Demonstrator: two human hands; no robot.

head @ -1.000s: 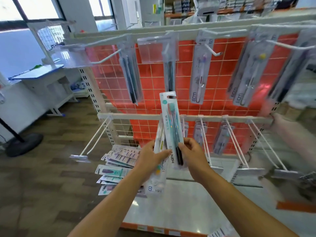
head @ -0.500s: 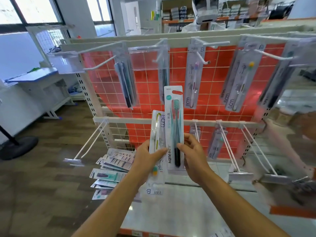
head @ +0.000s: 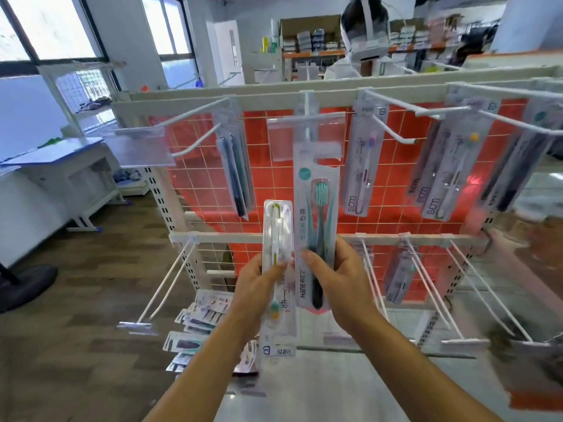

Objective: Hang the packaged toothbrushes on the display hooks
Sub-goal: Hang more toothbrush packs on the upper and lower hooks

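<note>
My right hand [head: 333, 278] grips the lower half of a tall teal-and-black toothbrush pack [head: 316, 208], held upright. The pack's top slot sits just below the tip of a white upper-row display hook [head: 307, 117]. My left hand [head: 259, 287] holds a second clear pack [head: 277, 263] with a white and yellow-green brush, lower and to the left. Other packs hang on upper hooks: a dark pair [head: 236, 172], a purple-tipped one [head: 364, 166] and a yellow-tipped one [head: 454, 175].
Long white hooks [head: 170, 284] stick out toward me from the lower rail, several bare. A pile of loose packs [head: 198, 324] lies on the white base shelf [head: 320, 388]. Behind the red grid panel [head: 274, 184] stands a person [head: 362, 41]. A blue-topped table [head: 61, 156] is on the left.
My right hand has raised the teal pack from the lower rail's height up to the upper hook. The left hand's pack rose slightly. My view tilted upward.
</note>
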